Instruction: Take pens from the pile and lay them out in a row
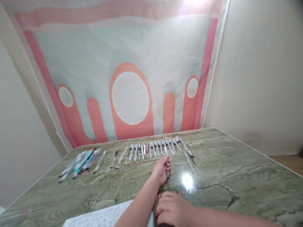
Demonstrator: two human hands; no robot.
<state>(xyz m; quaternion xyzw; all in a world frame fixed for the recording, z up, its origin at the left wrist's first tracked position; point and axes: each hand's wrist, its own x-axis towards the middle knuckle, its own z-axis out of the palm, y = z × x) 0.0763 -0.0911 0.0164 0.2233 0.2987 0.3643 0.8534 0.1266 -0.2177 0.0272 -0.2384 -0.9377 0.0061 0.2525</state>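
My left hand (162, 169) is closed round a slim pen (168, 175) with a dark lower end, just in front of a row of pen parts. Clear barrels (155, 148) and dark pieces lie side by side in that row, a few pink and blue ones among them. My right hand (174, 208) rests near the table's front edge with its fingers curled; a dark bit shows beneath it, too little to name. Right of the row lie a clear tube (189, 162) and a thin dark refill (192, 160).
A pile of pens (81, 162) lies at the left of the marbled table (227, 170). Between pile and row are a single pen (99, 161) and a black-ended piece (114, 158). A written sheet (94, 217) sits at the front. Behind hangs a patterned cloth (165, 47).
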